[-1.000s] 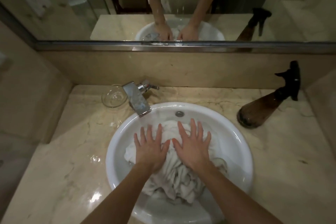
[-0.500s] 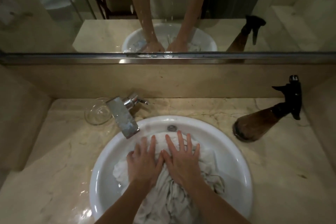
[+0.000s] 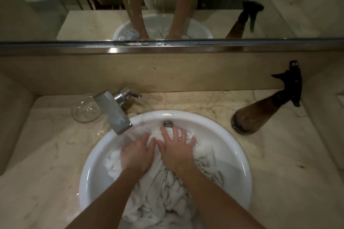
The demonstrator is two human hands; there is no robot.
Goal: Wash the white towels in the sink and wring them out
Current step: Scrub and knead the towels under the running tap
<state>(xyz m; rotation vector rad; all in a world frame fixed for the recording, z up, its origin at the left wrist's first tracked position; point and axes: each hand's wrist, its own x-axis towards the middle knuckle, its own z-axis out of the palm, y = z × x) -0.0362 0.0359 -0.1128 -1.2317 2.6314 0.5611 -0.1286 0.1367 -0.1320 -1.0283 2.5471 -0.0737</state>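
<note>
Towels (image 3: 163, 191) fill the white sink (image 3: 240, 154), a wet, crumpled white heap whose long axis runs from the near rim straight back toward the overflow hole (image 3: 168, 123) at the far wall of the bowl. The far end of the heap bunches up just under that hole; the near end spreads wider and runs out of view at the bottom edge. How many separate cloths make up the heap I cannot tell.

Both hands lie on the far half of the pile, side by side and touching at the thumbs. The right hand (image 3: 176, 149) is flat, fingers straight and spread, fingertips pointing at the overflow hole, palm pressing down on the cloth. The left hand (image 3: 136, 152) also rests palm down on the cloth, but its fingers are blurred and sit under the tip of the spout, so I cannot tell whether they are flat or curled into the fabric.

The chrome tap (image 3: 113, 111) stands at the back left of the sink, its square spout reaching over the rim toward the left hand. A clear glass dish (image 3: 83, 111) sits on the marble bench (image 3: 46, 154) just behind the tap. A brown spray bottle (image 3: 260, 113) with a black trigger head stands on the bench to the right of the sink, well apart from the hands. The mirror (image 3: 55, 5) above reflects the forearms and the bowl.
</note>
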